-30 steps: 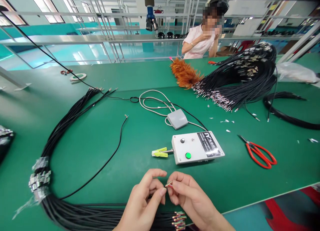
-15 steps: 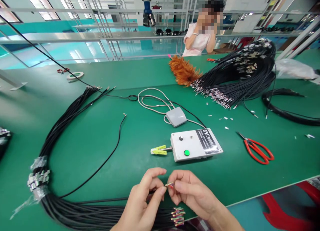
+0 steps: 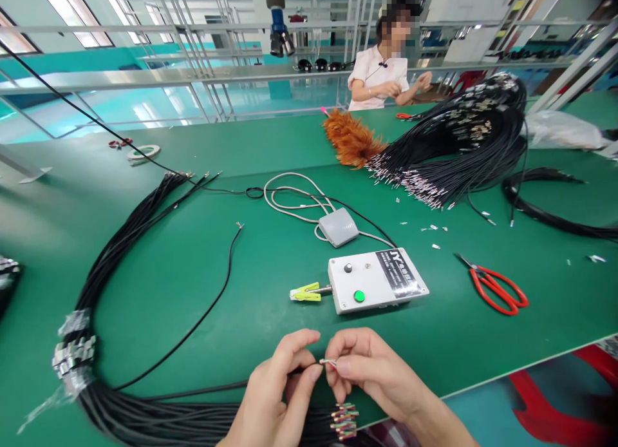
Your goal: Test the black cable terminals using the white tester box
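My left hand [image 3: 277,395] and my right hand [image 3: 371,370] meet near the table's front edge and pinch the stripped end of one black cable [image 3: 193,330], whose coloured inner wires [image 3: 328,362] show between my fingertips. The cable runs left along the table and curves up to a free end near the middle. Just below my hands lies a taped bundle of black cables [image 3: 120,254] with coloured wire ends [image 3: 344,421]. A white tester box [image 3: 376,281] with a green button and a yellow-green clip [image 3: 306,294] sits just beyond my hands.
A grey foot pedal [image 3: 338,227] with looped cord lies behind the box. Red scissors [image 3: 497,287] lie at the right. A big heap of black cables [image 3: 458,151] and an orange feather duster [image 3: 352,141] sit farther back. Another person [image 3: 381,73] sits across the green table [image 3: 270,144].
My hands stay together on the cable end, the fingers shifting slightly. The person across the table has lowered their hands from their face.
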{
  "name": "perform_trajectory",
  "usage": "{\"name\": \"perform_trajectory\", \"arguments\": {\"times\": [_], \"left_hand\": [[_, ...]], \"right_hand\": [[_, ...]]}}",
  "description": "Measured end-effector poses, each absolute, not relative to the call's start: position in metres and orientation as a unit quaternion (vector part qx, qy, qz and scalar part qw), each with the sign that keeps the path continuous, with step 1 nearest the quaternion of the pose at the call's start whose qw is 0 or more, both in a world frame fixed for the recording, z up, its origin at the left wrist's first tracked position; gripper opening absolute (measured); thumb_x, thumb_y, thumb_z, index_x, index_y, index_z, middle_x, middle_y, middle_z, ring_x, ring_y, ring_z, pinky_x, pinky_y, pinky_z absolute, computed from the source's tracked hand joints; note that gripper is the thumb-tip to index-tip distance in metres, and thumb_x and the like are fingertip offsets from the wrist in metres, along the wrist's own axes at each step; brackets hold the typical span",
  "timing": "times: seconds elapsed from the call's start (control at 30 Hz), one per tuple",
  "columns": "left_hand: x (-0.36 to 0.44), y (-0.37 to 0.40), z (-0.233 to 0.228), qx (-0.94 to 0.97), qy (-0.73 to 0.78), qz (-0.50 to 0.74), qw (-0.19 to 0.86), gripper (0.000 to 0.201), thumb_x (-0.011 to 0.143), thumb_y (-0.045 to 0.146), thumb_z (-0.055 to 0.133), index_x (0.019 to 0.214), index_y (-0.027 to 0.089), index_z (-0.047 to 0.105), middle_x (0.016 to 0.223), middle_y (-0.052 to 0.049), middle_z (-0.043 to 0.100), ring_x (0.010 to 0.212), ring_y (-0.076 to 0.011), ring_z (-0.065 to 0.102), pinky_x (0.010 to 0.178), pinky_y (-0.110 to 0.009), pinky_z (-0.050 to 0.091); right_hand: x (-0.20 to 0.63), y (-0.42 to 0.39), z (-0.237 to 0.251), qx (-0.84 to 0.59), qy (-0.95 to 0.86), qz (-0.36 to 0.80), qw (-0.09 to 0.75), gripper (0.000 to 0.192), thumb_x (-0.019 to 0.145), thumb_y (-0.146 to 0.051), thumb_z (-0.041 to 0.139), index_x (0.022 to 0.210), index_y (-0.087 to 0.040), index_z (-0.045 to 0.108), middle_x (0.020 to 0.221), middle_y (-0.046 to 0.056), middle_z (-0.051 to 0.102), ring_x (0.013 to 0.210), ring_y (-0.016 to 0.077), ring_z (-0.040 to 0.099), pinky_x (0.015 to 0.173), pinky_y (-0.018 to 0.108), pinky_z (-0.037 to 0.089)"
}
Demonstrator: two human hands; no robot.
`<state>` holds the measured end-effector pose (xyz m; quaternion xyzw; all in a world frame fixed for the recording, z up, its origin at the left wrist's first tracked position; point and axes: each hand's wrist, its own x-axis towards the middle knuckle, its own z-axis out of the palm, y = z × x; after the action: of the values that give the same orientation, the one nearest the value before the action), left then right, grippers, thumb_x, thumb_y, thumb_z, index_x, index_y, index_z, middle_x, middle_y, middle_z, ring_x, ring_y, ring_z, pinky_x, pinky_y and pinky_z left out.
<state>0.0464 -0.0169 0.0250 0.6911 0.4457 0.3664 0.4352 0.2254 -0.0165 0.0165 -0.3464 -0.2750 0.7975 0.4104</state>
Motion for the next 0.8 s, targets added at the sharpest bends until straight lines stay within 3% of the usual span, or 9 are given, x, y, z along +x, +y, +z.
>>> {"name": "perform_trajectory", "arguments": {"times": [0.2, 0.4, 0.57, 0.8], "left_hand": [[0.049, -0.019, 0.024, 0.676, 0.467, 0.387, 0.418, 0.021, 0.094, 0.03, 0.052, 0.113, 0.024, 0.06, 0.07, 0.0, 0.067, 0.062, -0.0155, 0.063, 0.058, -0.022, 0.049], [0.047, -0.019, 0.022, 0.689, 0.45, 0.382, 0.421, 0.02, 0.093, 0.025, 0.053, 0.111, 0.029, 0.06, 0.07, 0.003, 0.067, 0.06, -0.0139, 0.062, 0.059, -0.02, 0.049], [0.042, -0.015, 0.023, 0.716, 0.415, 0.36, 0.43, 0.022, 0.095, 0.023, 0.048, 0.113, 0.029, 0.058, 0.07, 0.003, 0.066, 0.061, -0.0135, 0.061, 0.061, -0.019, 0.048], [0.039, -0.01, 0.031, 0.754, 0.367, 0.337, 0.428, 0.022, 0.095, 0.021, 0.048, 0.113, 0.029, 0.059, 0.077, 0.001, 0.071, 0.064, -0.0149, 0.065, 0.064, -0.021, 0.049]], "right_hand": [[0.228, -0.017, 0.019, -0.35, -0.283, 0.793, 0.411, 0.028, 0.068, -0.033, 0.084, 0.077, -0.012, 0.068, 0.068, 0.002, 0.07, 0.055, 0.0095, 0.064, 0.055, 0.019, 0.044], [0.228, -0.015, 0.015, -0.336, -0.244, 0.818, 0.399, 0.024, 0.067, -0.027, 0.083, 0.074, -0.01, 0.068, 0.064, 0.002, 0.07, 0.05, 0.0076, 0.063, 0.049, 0.014, 0.041], [0.227, -0.012, 0.008, -0.298, -0.174, 0.875, 0.34, 0.017, 0.062, -0.02, 0.078, 0.07, -0.01, 0.068, 0.061, 0.003, 0.069, 0.046, 0.0081, 0.062, 0.047, 0.015, 0.046], [0.235, -0.004, 0.01, -0.31, -0.219, 0.891, 0.248, 0.012, 0.057, -0.019, 0.071, 0.065, -0.011, 0.069, 0.061, 0.004, 0.071, 0.046, 0.0104, 0.064, 0.046, 0.016, 0.049]]}}
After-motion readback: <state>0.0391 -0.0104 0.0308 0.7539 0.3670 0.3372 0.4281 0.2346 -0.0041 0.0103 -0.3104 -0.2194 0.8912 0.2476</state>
